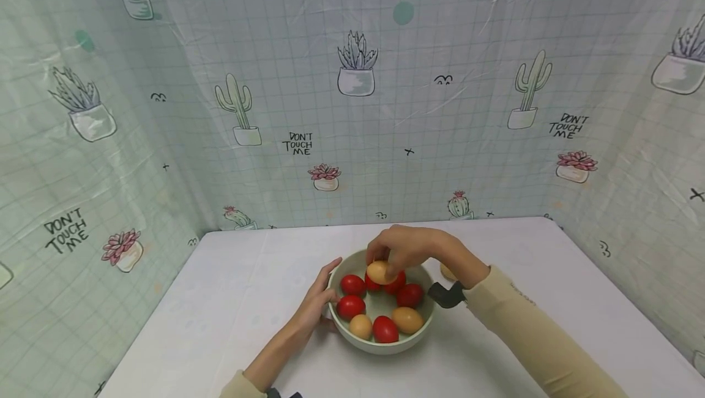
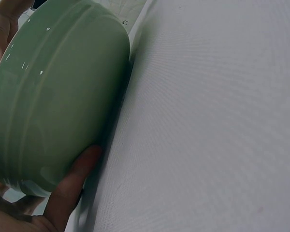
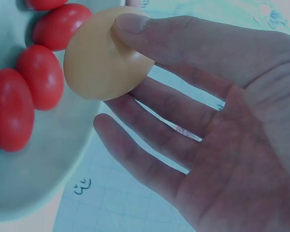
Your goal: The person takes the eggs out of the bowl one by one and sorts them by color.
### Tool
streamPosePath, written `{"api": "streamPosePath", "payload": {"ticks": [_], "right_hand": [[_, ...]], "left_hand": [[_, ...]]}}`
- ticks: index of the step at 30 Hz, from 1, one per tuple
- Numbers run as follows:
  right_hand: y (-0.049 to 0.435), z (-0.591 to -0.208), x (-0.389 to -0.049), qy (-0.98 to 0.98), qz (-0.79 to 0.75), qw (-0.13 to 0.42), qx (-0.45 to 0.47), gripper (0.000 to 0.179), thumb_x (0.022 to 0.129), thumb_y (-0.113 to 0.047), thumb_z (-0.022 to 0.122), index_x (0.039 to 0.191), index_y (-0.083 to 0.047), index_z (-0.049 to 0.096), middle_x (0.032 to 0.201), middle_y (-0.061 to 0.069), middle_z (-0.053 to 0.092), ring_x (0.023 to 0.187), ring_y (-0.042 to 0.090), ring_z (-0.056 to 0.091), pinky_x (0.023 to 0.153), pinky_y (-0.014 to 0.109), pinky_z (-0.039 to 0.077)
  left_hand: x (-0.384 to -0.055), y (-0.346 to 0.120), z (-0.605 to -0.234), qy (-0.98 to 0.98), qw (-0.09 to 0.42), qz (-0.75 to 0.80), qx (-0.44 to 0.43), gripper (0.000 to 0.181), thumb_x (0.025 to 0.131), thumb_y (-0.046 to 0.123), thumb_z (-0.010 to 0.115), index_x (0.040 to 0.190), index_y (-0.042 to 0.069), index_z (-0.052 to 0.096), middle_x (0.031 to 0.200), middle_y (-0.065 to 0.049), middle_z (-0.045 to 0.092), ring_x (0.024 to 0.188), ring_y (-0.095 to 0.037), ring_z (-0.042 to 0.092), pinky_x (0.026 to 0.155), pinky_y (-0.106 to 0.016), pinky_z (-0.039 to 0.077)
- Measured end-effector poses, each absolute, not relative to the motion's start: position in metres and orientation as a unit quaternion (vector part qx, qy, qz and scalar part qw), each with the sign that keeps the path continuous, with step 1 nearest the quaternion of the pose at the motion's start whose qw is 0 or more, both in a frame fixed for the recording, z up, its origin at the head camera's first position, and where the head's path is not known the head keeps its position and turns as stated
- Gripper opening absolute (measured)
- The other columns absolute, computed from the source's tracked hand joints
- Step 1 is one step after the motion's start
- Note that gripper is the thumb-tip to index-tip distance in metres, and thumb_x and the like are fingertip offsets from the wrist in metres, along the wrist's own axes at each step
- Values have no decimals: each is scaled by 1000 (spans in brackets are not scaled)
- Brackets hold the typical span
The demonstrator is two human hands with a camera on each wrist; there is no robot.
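A pale green bowl (image 1: 381, 349) stands on the table with several red eggs (image 1: 385, 329) and two tan eggs (image 1: 407, 320) in it. My left hand (image 1: 315, 303) grips the bowl's left side; in the left wrist view a finger (image 2: 72, 186) lies against the lower wall, near the base. Over the far part of the bowl my right hand (image 1: 404, 247) pinches another tan egg (image 3: 104, 55) between thumb and fingers. In the right wrist view this egg overlaps the bowl's rim, close beside the red eggs.
Another tan object (image 1: 447, 272) lies on the white table (image 1: 242, 300) right of the bowl, partly hidden behind my right forearm. A cactus-print sheet (image 1: 352, 116) rises behind the table and along both sides.
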State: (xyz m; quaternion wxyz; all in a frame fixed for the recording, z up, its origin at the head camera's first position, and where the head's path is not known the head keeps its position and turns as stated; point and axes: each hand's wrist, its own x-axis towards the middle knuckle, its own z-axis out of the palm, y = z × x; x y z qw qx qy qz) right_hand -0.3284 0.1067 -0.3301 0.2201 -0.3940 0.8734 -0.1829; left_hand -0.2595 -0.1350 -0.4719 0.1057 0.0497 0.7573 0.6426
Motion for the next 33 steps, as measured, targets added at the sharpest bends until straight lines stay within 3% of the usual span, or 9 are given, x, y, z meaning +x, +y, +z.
{"api": "streamPosePath", "payload": {"ticks": [7, 14, 20, 26, 33], "right_hand": [[123, -322, -332, 864, -182, 188, -429, 33, 84, -11, 76, 117, -17, 73, 107, -7, 73, 102, 10, 65, 95, 36, 55], [138, -317, -333, 867, -205, 179, -417, 34, 85, -11, 77, 119, -15, 73, 109, -4, 74, 103, 11, 67, 91, 30, 56], [152, -316, -335, 874, -223, 166, -399, 35, 86, -12, 79, 121, -13, 72, 114, -2, 74, 108, 16, 70, 92, 34, 57], [169, -317, -337, 877, -255, 146, -380, 36, 86, -10, 78, 122, -9, 71, 117, 3, 74, 111, 24, 70, 92, 36, 58], [186, -321, -340, 881, -270, 127, -367, 35, 86, -8, 76, 121, -8, 72, 115, 3, 74, 108, 22, 70, 94, 39, 58]], "left_hand": [[-260, -134, -472, 755, 108, 645, 52, 83, 81, 9, 48, 160, 32, 35, 173, -9, 22, 157, -46, 18, 100, -86, 30], [-259, -133, -473, 756, 105, 643, 54, 83, 81, 10, 49, 160, 32, 35, 173, -8, 23, 158, -47, 17, 103, -88, 23], [-259, -134, -474, 757, 100, 644, 56, 82, 82, 10, 49, 160, 32, 35, 173, -7, 22, 159, -46, 12, 106, -88, 15], [-259, -134, -474, 756, 99, 644, 57, 82, 82, 10, 49, 159, 34, 36, 173, -7, 23, 158, -45, 15, 106, -87, 20], [-259, -134, -475, 757, 99, 643, 58, 82, 82, 10, 49, 159, 33, 36, 173, -7, 23, 158, -46, 15, 105, -87, 21]]}}
